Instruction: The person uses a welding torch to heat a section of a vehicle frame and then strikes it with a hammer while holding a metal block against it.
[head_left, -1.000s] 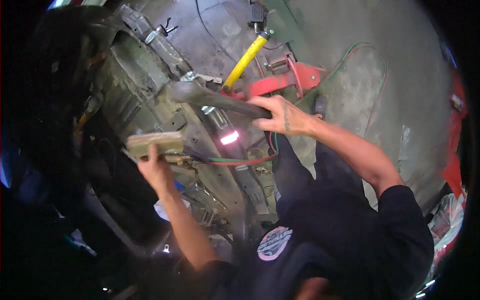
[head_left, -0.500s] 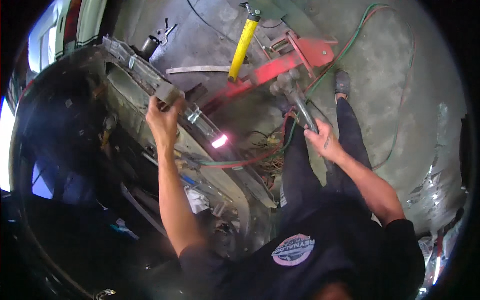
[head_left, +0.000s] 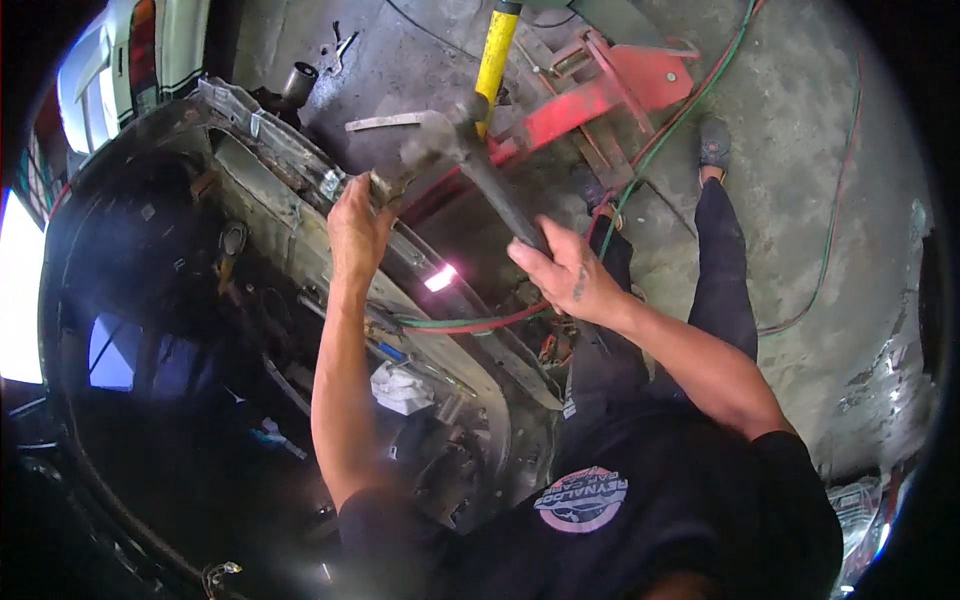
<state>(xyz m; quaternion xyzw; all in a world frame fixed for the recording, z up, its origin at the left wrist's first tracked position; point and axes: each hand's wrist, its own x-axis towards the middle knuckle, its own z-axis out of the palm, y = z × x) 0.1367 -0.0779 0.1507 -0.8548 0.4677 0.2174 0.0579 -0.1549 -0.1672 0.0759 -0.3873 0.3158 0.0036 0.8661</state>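
Note:
My right hand (head_left: 575,272) is wrapped round the dark handle of a heavy hammer (head_left: 492,190). The hammer's head, smeared by motion, is beside a dirty metal block (head_left: 394,184). My left hand (head_left: 357,232) grips that block from behind, holding it on or just over a long metal beam (head_left: 410,262) of the vehicle body; whether hammer and block touch I cannot tell. Lower on the beam a patch glows pinkish white (head_left: 440,278), apart from both hands.
Beyond the beam stands a red steel frame (head_left: 560,125) with a yellow cylinder (head_left: 496,60). Green and red hoses (head_left: 470,323) cross the beam and run over the floor. A white rag (head_left: 402,388) lies inside the dark vehicle bay. Locking pliers (head_left: 342,52) and a dark metal cup (head_left: 300,80) are at the back.
The hammer has swung left from above my legs to beside the block. My left hand has shifted the block right and slightly down along the beam. The view has moved a little.

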